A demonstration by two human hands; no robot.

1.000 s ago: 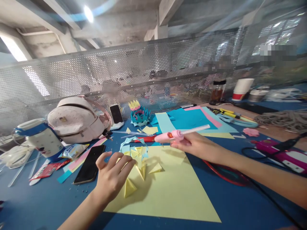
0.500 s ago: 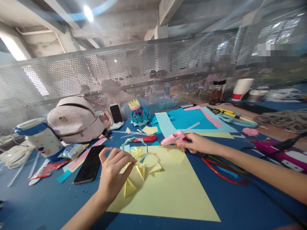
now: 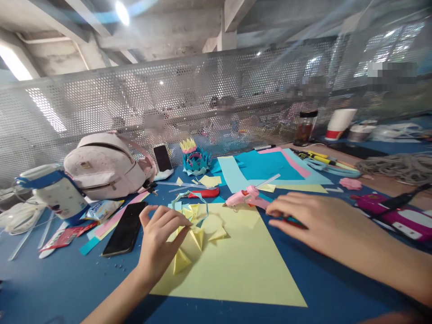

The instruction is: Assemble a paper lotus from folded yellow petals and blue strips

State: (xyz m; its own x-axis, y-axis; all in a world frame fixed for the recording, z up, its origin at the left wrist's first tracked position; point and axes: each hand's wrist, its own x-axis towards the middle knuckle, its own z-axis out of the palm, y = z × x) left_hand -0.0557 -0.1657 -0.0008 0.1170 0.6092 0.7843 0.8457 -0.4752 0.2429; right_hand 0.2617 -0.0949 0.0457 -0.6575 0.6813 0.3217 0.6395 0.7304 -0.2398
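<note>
My left hand (image 3: 164,238) has its thumb and forefinger pinched together at the folded yellow paper pieces (image 3: 196,236); what the tips grip is too small to make out. A thin light-blue paper ring (image 3: 206,208) stands just beyond it. My right hand (image 3: 297,216) is off the pink glue gun (image 3: 243,196), its fingers apart just right of the handle. The glue gun rests by the far edge of the large yellow sheet (image 3: 243,270), a clear glue stick out of its back. A red cutter (image 3: 204,193) lies behind the sheet.
A black phone (image 3: 124,229), a cup with a blue lid (image 3: 60,193) and a pink backpack (image 3: 101,166) are on the left. Behind stands a blue paper flower (image 3: 196,162). Blue sheets (image 3: 276,165), scissors and a magenta device (image 3: 394,216) are on the right.
My right hand has let go of the pink glue gun and moved right and nearer to me, its fingers now apart. My left hand has hardly moved.
</note>
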